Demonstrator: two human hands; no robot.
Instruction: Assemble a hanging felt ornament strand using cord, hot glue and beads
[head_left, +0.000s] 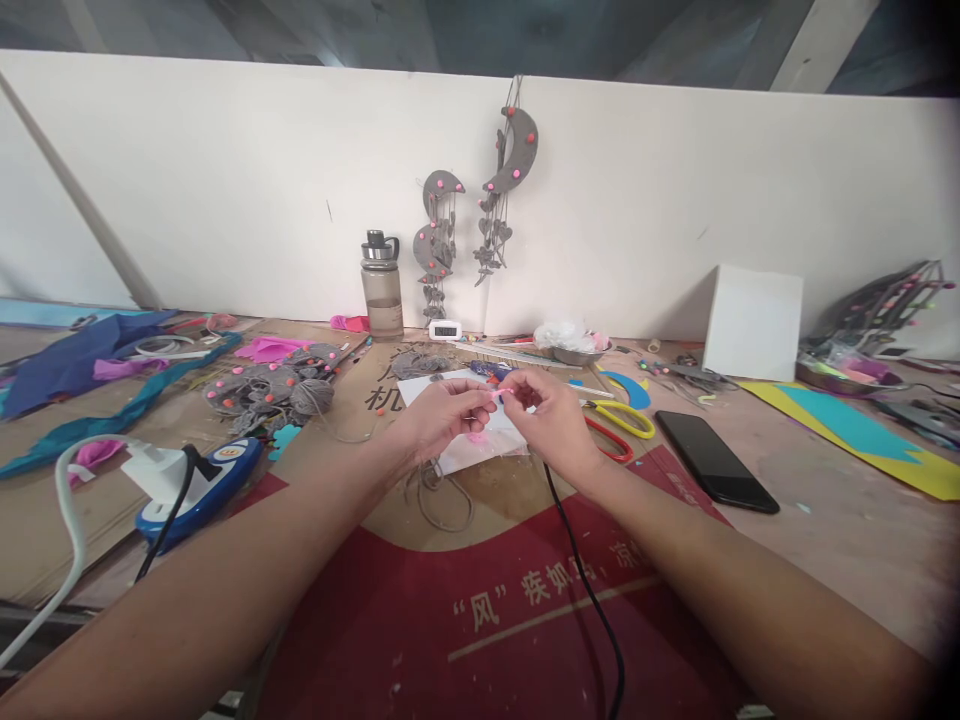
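Observation:
Both hands meet over a white sheet (457, 462) at the middle of the table. My left hand (448, 415) pinches a small pink piece (500, 393) between thumb and fingertips. From the other side, my right hand (550, 418) closes its fingertips on the same pink piece, which the fingers mostly cover. More pink bits (477, 438) lie on the sheet below. Just right of my right hand are scissors (626, 418) with yellow and red handles. A loop of grey cord (448, 520) lies below the sheet.
A phone (716, 460) lies to the right. A blue power strip (199, 495) with cables and a grey yarn pile (274, 388) are at left. A bottle (382, 290) stands by the white wall, where grey moon hangings (517, 150) hang. A black cable (589, 590) crosses the red cardboard.

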